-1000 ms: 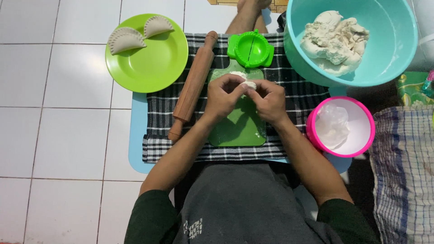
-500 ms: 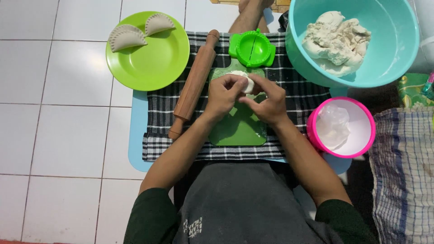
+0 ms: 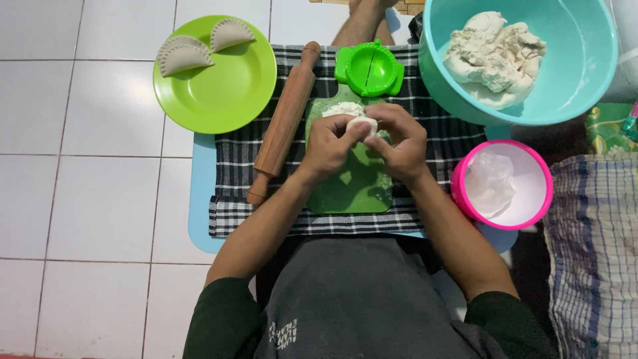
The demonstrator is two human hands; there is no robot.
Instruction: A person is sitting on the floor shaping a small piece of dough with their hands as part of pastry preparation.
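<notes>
White dough, one small lump point(image 3: 362, 125), is sitting pinched between both hands over the upper half of the green cutting board point(image 3: 352, 193): the left hand point(image 3: 330, 145) is curling its fingers onto the lump's left side and the right hand point(image 3: 399, 143) is closing on its right side, so both are clamped on the same piece and touching each other. A flatter patch of dough point(image 3: 340, 108) is lying on the board just beyond the fingers. One green hinged dumpling press point(image 3: 369, 68) is standing closed at the board's far end, close ahead of the knuckles. One wooden rolling pin point(image 3: 284, 121) is lying slantwise just left of the left hand on the black-and-white checked cloth point(image 3: 232, 166), which is covering a pale blue mat point(image 3: 198, 219). One lime plate point(image 3: 226, 86) is sitting at far left, carrying two crimped half-moon pastries point(image 3: 206, 46) along its far rim. One teal bowl point(image 3: 585, 86) at far right is holding a large dough mass point(image 3: 495, 56), its rim near the right hand. One pink tub point(image 3: 531, 199), holding a crumpled clear plastic piece, is sitting beside the right forearm. A plaid towel point(image 3: 591, 259) is lying at the right edge. The board's near half and the plate's near half are lying bare.
</notes>
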